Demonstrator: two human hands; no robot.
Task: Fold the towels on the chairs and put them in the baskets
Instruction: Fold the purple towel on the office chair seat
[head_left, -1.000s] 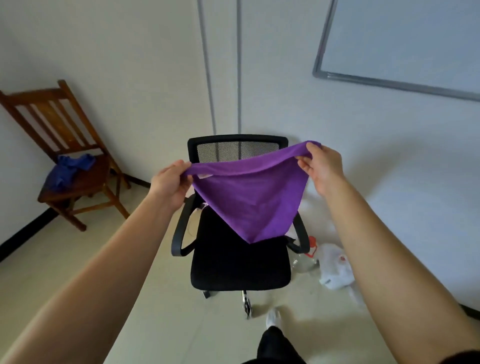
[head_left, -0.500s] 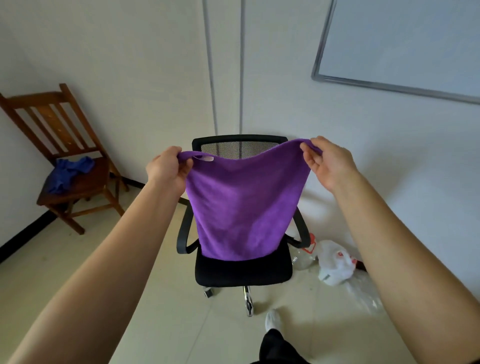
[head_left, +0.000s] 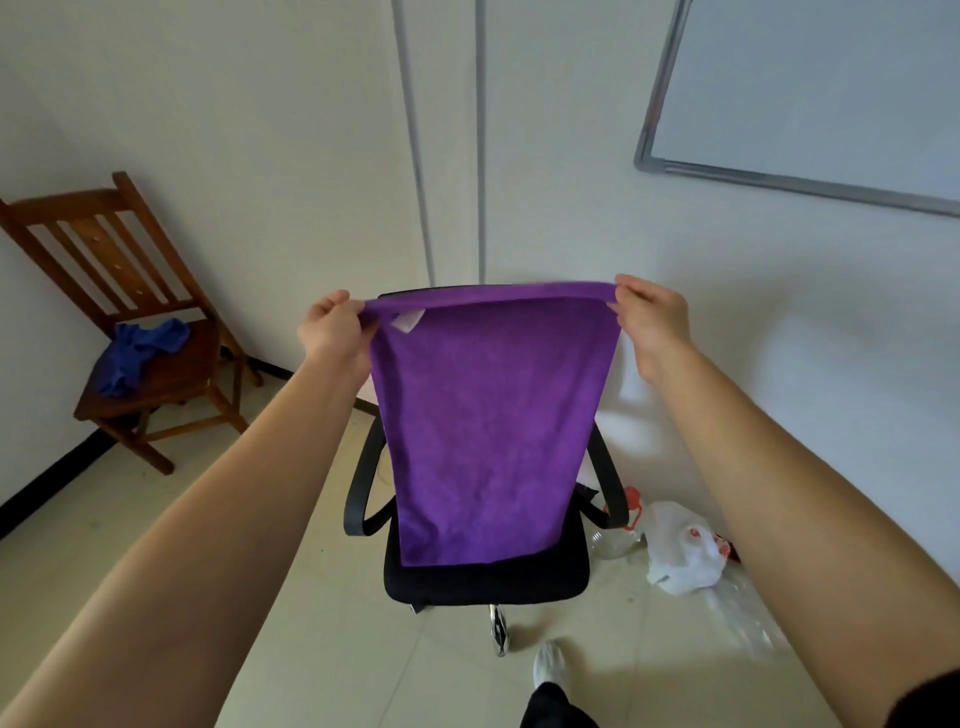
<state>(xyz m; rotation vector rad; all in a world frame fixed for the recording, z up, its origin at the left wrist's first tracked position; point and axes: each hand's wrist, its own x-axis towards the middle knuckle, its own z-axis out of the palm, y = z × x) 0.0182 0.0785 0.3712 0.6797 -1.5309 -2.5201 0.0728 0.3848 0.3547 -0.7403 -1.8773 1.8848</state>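
Observation:
A purple towel (head_left: 488, 426) hangs flat in the air in front of the black office chair (head_left: 483, 577), covering most of its backrest. My left hand (head_left: 335, 332) pinches the towel's top left corner, beside a small white label. The top right corner is pinched by my right hand (head_left: 649, 322). The top edge is stretched straight between both hands. A crumpled blue towel (head_left: 137, 353) lies on the seat of a wooden chair (head_left: 109, 260) at the left wall. No basket is in view.
A white plastic bag (head_left: 680, 551), a clear bottle with a red cap (head_left: 618, 525) and clear plastic film lie on the floor right of the office chair. A whiteboard (head_left: 810, 98) hangs on the right wall. My foot (head_left: 550, 670) stands near the chair's base.
My hands moved apart and pulled the towel's top edge taut. The towel went from a sagging triangle to a flat hanging rectangle.

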